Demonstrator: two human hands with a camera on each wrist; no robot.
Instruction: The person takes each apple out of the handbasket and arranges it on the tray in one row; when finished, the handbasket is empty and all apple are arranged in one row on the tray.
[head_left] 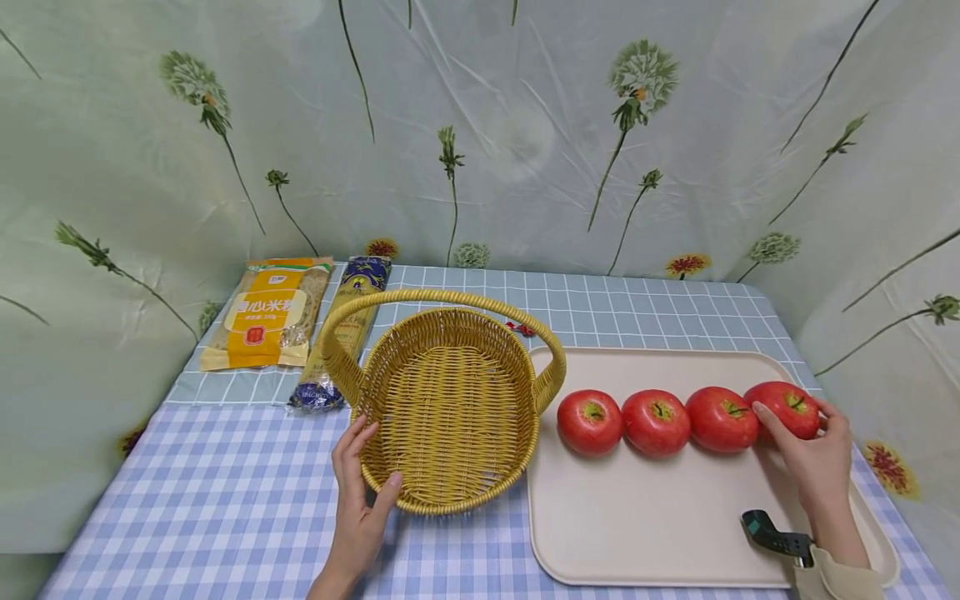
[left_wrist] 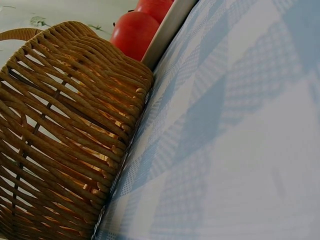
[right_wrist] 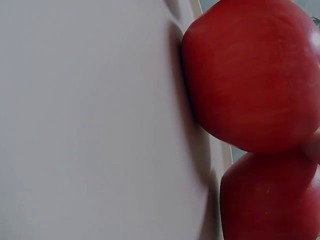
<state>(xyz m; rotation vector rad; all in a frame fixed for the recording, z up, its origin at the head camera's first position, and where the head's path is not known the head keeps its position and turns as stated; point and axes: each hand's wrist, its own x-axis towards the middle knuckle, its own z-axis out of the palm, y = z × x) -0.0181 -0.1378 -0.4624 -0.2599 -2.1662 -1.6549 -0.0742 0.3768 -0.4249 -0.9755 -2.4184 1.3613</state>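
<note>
A round yellow wicker basket (head_left: 450,417) with an arched handle stands in the middle of the table. My left hand (head_left: 358,508) rests against its near-left rim with spread fingers, thumb tip over the near edge. The left wrist view shows only the basket's woven side (left_wrist: 65,130), not the hand. Several red apples line up along a beige tray (head_left: 652,525). My right hand (head_left: 813,458) grips the rightmost apple (head_left: 797,408), which leans against its neighbour (head_left: 722,419). Two apples, the upper one (right_wrist: 255,75) large, and a fingertip (right_wrist: 312,147) fill the right wrist view's right side.
Behind the basket to the left lie a yellow-labelled noodle packet (head_left: 262,317) and a blue-ended spaghetti packet (head_left: 341,337). A small red item (head_left: 521,329) shows behind the basket handle. The checked tablecloth (head_left: 210,500) spreads at front left; a flowered curtain (head_left: 510,150) hangs behind.
</note>
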